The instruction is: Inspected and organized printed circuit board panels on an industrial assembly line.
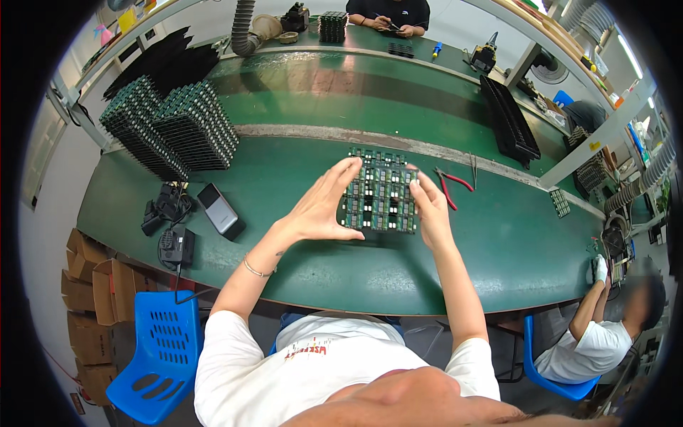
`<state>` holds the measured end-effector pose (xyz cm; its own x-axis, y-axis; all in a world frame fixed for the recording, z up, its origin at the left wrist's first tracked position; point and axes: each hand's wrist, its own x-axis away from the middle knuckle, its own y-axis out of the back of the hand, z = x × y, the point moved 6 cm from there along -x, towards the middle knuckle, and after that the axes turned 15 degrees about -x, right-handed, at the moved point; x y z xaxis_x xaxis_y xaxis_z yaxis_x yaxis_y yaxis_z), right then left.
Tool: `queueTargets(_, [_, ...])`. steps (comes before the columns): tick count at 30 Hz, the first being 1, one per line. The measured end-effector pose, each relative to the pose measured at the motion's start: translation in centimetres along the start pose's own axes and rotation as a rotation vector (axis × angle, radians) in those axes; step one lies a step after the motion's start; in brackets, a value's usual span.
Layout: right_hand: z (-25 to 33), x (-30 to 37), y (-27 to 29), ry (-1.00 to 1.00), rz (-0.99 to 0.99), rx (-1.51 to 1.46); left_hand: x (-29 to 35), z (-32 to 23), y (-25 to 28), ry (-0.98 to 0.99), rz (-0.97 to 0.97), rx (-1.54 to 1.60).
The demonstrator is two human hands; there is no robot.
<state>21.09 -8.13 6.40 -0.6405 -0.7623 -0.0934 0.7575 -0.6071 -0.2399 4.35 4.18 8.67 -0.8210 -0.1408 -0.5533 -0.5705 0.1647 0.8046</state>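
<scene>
PCBs (381,206) held btwn my L hand (321,204) & R hand (432,210); red print (310,350) on white tee (284,381), 7 o'clock; bench edge (377,311) 6 o'clock; pliers (447,186) close, 3 o'clock.

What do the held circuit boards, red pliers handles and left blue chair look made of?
Circuit boards: probably fiberglass laminate, green coating, component-studded.
Red handles: plastic or rubber, can't tell; evenly coloured.
Blue chair: likely moulded plastic, smooth, slotted shell.

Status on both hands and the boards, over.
Right hand gripping circuit boards. Left hand at their left side, grip unclear. Red-handled pliers beside right hand.
</scene>
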Motion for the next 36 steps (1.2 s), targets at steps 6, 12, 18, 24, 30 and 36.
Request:
queueTargets(6, [-0.8, 1.0, -1.3, -0.101, 0.07, -0.412, 2.2, 1.0, -2.3, 0.414, -0.05, 0.958])
queueTargets(12, [-3.6, 2.9, -2.5, -0.069, 0.201, -0.598, 3.3, 1.7, -4.4, 0.659, 0.072, 1.628])
queueTargets(18, [-4.3, 5.0, -3.8, -0.134, 0.504, -0.638, 4.2, 1.9, -6.0, 0.794, 0.162, 1.782])
queueTargets(24, [-4.1, 5.5, -4.3, -0.121, 0.554, -0.62, 4.5, 1.9, -6.5, 0.806, 0.23, 1.786])
queueTargets(30, [-3.9, 5.1, -4.3, -0.143, 0.499, -0.646, 4.4, 1.7, -6.9, 0.807, 0.223, 1.812])
queueTargets(36, [-4.0, 4.7, -4.0, -0.151, 0.435, -0.642, 4.4, 1.4, -7.0, 0.823, 0.212, 1.83])
